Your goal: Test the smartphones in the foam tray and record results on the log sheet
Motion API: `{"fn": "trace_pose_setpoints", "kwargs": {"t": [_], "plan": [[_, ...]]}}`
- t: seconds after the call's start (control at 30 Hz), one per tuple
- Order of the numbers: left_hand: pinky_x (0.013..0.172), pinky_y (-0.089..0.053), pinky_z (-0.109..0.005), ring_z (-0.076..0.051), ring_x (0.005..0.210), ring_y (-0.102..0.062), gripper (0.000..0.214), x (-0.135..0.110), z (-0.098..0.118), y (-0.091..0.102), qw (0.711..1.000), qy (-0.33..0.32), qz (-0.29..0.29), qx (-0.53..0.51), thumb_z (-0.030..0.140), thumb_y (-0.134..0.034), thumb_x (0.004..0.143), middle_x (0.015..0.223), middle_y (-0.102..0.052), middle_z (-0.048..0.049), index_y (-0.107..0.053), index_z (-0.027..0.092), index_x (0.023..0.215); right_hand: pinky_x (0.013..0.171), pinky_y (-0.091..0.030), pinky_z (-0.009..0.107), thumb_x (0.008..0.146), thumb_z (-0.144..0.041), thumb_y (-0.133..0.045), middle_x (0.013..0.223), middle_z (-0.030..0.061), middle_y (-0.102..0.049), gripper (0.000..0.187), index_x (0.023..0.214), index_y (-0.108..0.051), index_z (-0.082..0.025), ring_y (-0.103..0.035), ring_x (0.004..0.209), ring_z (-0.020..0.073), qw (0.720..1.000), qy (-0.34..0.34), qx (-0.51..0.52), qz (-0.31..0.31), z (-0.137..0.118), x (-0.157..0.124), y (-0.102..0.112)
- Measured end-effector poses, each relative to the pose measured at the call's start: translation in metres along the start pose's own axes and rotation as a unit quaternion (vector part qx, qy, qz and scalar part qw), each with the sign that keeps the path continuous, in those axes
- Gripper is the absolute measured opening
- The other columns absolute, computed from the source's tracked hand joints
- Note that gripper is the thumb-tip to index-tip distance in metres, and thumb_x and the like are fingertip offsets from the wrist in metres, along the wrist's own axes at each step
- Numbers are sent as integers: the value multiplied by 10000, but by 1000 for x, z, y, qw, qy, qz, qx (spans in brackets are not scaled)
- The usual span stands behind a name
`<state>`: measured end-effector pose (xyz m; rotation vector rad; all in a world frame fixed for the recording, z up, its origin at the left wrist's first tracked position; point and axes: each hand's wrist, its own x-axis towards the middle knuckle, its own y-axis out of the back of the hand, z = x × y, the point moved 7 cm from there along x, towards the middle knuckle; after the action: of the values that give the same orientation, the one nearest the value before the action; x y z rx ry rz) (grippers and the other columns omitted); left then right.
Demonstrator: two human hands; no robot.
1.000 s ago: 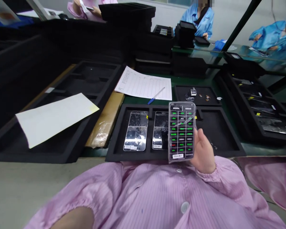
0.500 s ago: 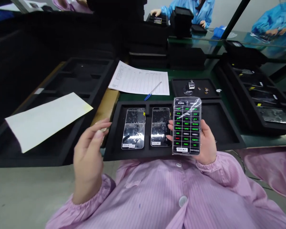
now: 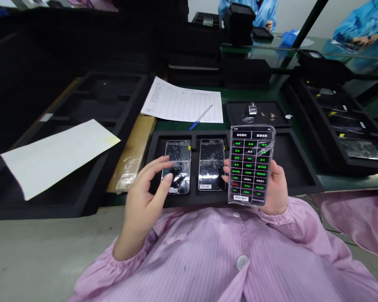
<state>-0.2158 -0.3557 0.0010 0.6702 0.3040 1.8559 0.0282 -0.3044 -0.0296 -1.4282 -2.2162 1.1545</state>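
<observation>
In my right hand [image 3: 277, 186] is a smartphone [image 3: 251, 167] in clear film, its screen lit with a grid of mostly green labels and a few white and red ones. The fingers wrap behind it, their tips showing at its left edge. My left hand [image 3: 148, 195] holds nothing, thumb and fingers apart, and overlaps the lower left of a dark-screened phone [image 3: 180, 163]; I cannot tell whether it touches. Another dark phone [image 3: 211, 163] lies beside that one in the black foam tray [image 3: 195, 200]. Both carry white labels near the bottom.
Behind the tray lie a printed form [image 3: 182, 100] and a blue pen [image 3: 200, 117]. A small black tray [image 3: 279, 122] holds a metal tally counter [image 3: 250, 110] and tiny parts. More phones sit in stacked trays [image 3: 334, 157] at right. A pale sheet [image 3: 59, 159] lies left. Co-workers [image 3: 360, 31] sit opposite.
My left hand has moved right, from beside the tray to over the left phone, its fingers more spread. The held phone is tilted slightly more and appears larger.
</observation>
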Motion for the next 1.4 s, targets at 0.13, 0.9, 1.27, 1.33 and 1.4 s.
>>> {"fn": "trace_pose_setpoints", "kwargs": {"t": [0.13,0.9,1.27,1.33,1.4], "plan": [[1127,-418,-412,-217,1270,-581,205,-1,2,2,1000,-11,4,15,359,-574,959,1339,-644,-32,-680,268,1108,1160,-356,587,786,-680,-584,1337,95,-656,640,1227,-687,-228,-539,1316,335,999,3,-39,32,-1,-3,6],[1130,-439,-382,-192,1269,-586,216,-2,28,-12,992,-101,-23,68,303,-544,976,1329,-654,-44,-649,230,1150,955,-544,468,776,-515,-561,1146,81,-738,463,1106,-704,-223,-649,1152,304,989,-2,-58,139,-2,-4,7],[868,-543,-443,-294,1023,-679,450,-2,-33,27,981,73,47,174,531,-530,921,1216,-696,-105,-654,225,1227,975,-532,480,752,-408,-659,1099,34,-746,441,1159,-660,-240,-660,1123,314,978,41,-56,194,0,-2,21],[833,-539,-434,-302,1019,-674,488,-2,-36,25,977,81,42,191,559,-507,922,1201,-697,-109,-637,230,1259,1025,-503,493,776,-410,-605,1127,32,-738,440,1178,-660,-242,-629,1184,318,982,47,-52,178,-1,-1,18],[862,-534,-437,-298,1027,-671,493,-2,-38,24,975,79,52,200,556,-492,925,1206,-692,-112,-626,231,1270,1062,-478,500,766,-374,-585,1148,21,-732,453,1196,-660,-252,-606,1223,320,984,50,-64,162,-3,-1,15]]}}
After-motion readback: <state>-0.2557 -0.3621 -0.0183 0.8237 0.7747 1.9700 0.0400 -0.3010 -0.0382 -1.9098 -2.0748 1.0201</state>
